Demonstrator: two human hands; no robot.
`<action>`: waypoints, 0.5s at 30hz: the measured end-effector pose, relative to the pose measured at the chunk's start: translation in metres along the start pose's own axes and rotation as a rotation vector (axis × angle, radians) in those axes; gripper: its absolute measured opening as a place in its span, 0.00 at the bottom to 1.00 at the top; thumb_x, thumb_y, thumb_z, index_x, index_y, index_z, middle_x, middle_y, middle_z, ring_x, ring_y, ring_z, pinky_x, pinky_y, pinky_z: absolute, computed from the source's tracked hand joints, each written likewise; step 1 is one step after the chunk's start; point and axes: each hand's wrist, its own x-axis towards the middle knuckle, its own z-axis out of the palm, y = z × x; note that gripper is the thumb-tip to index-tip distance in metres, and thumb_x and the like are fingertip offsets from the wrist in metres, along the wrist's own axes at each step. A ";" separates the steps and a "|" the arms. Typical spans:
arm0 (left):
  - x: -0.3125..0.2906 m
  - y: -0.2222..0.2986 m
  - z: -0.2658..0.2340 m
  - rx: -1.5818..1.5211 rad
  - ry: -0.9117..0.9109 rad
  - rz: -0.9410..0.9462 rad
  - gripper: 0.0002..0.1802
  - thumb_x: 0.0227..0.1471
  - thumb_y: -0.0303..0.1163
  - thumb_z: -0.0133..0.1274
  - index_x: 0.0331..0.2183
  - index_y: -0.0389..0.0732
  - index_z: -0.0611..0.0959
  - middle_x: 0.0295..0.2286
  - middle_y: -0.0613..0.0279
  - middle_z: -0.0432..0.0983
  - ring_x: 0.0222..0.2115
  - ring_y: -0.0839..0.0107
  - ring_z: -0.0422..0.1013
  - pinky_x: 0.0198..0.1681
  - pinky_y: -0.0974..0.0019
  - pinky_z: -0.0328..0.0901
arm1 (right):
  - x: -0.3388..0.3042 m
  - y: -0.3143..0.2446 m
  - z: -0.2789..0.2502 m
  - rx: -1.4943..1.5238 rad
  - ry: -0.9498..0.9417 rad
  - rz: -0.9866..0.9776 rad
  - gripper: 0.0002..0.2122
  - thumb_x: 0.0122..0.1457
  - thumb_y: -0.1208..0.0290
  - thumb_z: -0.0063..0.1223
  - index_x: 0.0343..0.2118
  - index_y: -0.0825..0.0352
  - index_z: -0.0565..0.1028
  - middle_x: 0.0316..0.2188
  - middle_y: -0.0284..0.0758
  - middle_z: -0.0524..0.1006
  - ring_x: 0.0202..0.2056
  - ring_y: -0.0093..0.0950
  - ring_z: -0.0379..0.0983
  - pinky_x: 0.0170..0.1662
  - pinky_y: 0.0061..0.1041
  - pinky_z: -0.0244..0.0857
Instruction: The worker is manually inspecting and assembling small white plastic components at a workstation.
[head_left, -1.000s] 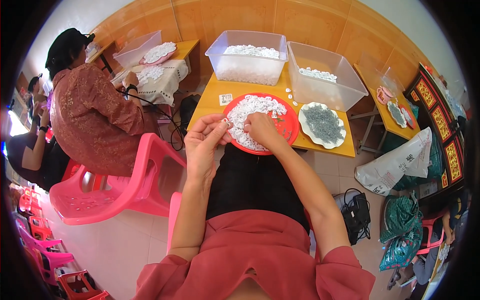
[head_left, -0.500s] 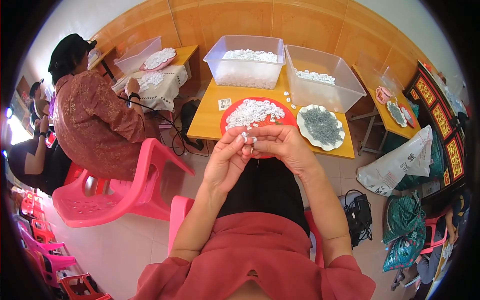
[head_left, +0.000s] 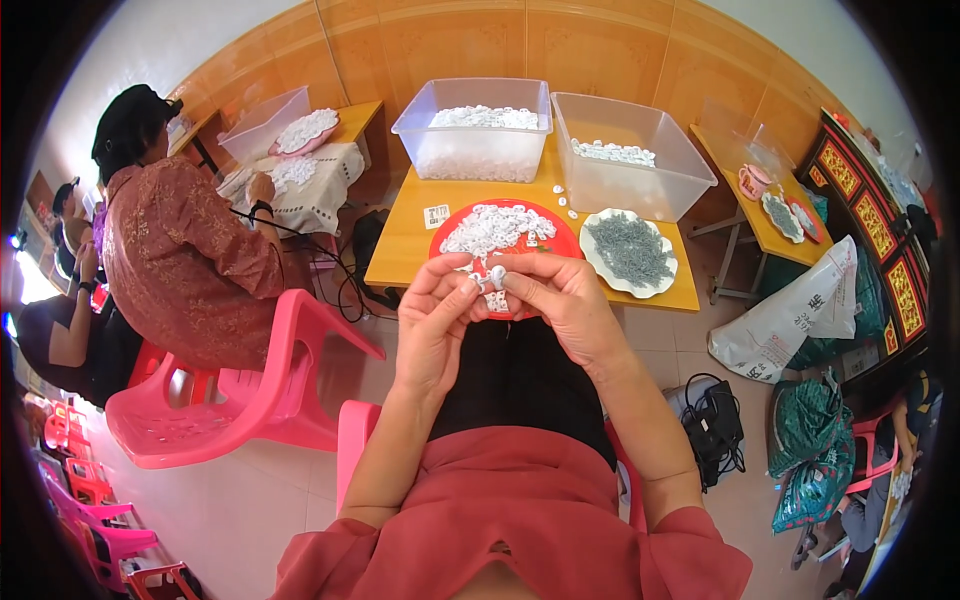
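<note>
In front of the table, both hands are raised with their fingertips close together. Between the thumb and fingers of my left hand (head_left: 432, 308) is a small white plastic piece, partly covered by the fingertips. My right hand (head_left: 568, 302) pinches another small white plastic piece (head_left: 498, 273), which almost touches the left fingertips. Just beyond the hands lies a round red plate (head_left: 568, 243) bearing a heap of small white pieces (head_left: 490, 228). To its right, a scalloped white plate (head_left: 650, 291) holds a pile of thin grey pieces (head_left: 630, 248).
Two clear plastic bins (head_left: 403, 143) of white pieces stand at the back of the yellow table (head_left: 400, 265). A seated person (head_left: 190, 260) works at another table on the left, near a pink chair (head_left: 290, 400). At right are a white sack (head_left: 785, 325) and green bags (head_left: 805, 430).
Both hands have lowered slightly toward me, and the white piece at the right fingertips shows more plainly. The view has shifted a little, moving the table and plates leftward in it.
</note>
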 end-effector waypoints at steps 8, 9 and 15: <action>-0.010 -0.003 0.008 0.271 0.062 0.183 0.17 0.60 0.20 0.57 0.51 0.34 0.78 0.32 0.62 0.80 0.30 0.77 0.75 0.39 0.74 0.70 | -0.011 -0.006 0.000 -0.034 0.004 -0.029 0.13 0.66 0.73 0.58 0.52 0.69 0.81 0.32 0.26 0.80 0.30 0.12 0.70 0.36 0.14 0.68; -0.011 -0.004 0.011 0.278 0.069 0.189 0.16 0.60 0.19 0.57 0.50 0.34 0.78 0.32 0.62 0.80 0.30 0.77 0.75 0.38 0.74 0.70 | -0.012 -0.008 0.000 -0.034 0.005 -0.030 0.13 0.66 0.73 0.58 0.52 0.69 0.81 0.32 0.26 0.80 0.30 0.12 0.70 0.36 0.14 0.68; -0.014 -0.006 0.015 0.321 0.080 0.215 0.16 0.59 0.18 0.57 0.50 0.33 0.78 0.31 0.61 0.80 0.29 0.76 0.76 0.38 0.74 0.70 | -0.016 -0.013 0.003 -0.028 0.036 -0.031 0.13 0.65 0.76 0.59 0.50 0.73 0.81 0.36 0.30 0.81 0.33 0.13 0.72 0.36 0.14 0.68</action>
